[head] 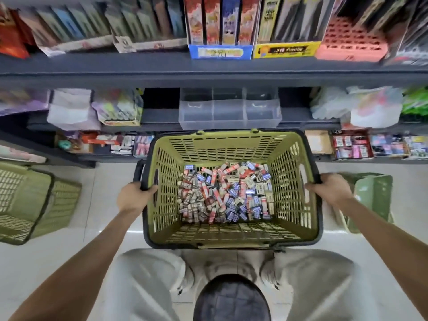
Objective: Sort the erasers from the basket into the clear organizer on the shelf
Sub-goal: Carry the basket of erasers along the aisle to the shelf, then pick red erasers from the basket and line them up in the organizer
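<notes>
Closest to the camera was a pale grey shirt (148, 286), and two bare arms reached out from it. I saw the left hand (132, 196) curled tight round the black handle on the left side of the green basket (231, 144). The right hand (328, 188) was wrapped over the dark rim on the right side, so both hands held the basket up over the shiny pale floor (92, 251). Lots of little erasers (224, 195) lay in a heap on the bottom of the basket. Some had red wrappers, some blue, and some were cream. Just past the far edge of the basket stood the clear organizer (229, 112). It sat on the dark shelf (159, 114) and was split into small boxes side by side. On the shelf above it I saw a blue box (220, 52) next to a yellow box (286, 50), both full of tall packs. Two more green baskets were on the floor, one basket on the left (30, 205) and one basket on the right (372, 200). The shelf things looked blurry, so I could not read them.
</notes>
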`<state>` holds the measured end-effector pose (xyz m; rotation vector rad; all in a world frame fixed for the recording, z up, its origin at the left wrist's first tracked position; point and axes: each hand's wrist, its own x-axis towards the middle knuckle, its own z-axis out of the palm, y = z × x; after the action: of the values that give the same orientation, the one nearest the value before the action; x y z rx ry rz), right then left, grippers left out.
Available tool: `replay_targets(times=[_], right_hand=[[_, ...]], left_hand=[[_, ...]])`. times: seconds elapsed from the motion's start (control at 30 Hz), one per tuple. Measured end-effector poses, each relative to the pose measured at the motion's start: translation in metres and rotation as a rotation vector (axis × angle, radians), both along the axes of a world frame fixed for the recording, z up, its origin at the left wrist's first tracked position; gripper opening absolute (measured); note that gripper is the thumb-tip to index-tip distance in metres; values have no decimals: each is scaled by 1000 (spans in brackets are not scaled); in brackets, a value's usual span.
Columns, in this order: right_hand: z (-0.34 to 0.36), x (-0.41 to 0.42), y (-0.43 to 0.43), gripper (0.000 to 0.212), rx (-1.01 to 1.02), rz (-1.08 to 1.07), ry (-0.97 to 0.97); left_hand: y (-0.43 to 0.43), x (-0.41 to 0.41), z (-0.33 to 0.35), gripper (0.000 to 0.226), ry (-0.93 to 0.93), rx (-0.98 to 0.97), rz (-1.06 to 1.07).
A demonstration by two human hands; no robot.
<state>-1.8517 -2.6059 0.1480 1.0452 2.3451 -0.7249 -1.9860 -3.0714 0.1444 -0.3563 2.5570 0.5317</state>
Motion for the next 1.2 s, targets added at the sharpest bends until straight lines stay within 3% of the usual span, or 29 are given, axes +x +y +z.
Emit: replay_targets(times=[0.17, 0.33, 0.43, 0.47, 0.53, 0.63, 0.73, 0.97, 1.2], right_hand=[[-55, -1, 8, 28, -35, 10, -51], [-90, -10, 15, 27, -113, 7, -86], [-89, -22, 24, 30, -139, 133, -115], [-86, -28, 25, 33, -86, 220, -136], [-82, -44, 25, 45, 185, 383, -94], [-84, -66, 12, 45, 654, 452, 356], [-95, -84, -10, 41, 828, 541, 666], [-132, -81, -29, 49, 860, 609, 591], [-143, -64, -41, 57, 929, 635, 438]], left_hand=[[-2, -16, -44, 29, -12, -28, -19], [-1, -34, -75, 42, -46, -157, -175], [0, -43, -80, 34, -46, -177, -219], [3, -48, -80, 29, -12, -191, -261], [14, -61, -80, 46, 210, -210, -339], [45, -82, -85, 71, 596, -234, -512], [77, -94, -100, 65, 708, -223, -653], [86, -79, -127, 66, 806, -274, -680], [55, -37, -123, 69, 738, -279, -553]])
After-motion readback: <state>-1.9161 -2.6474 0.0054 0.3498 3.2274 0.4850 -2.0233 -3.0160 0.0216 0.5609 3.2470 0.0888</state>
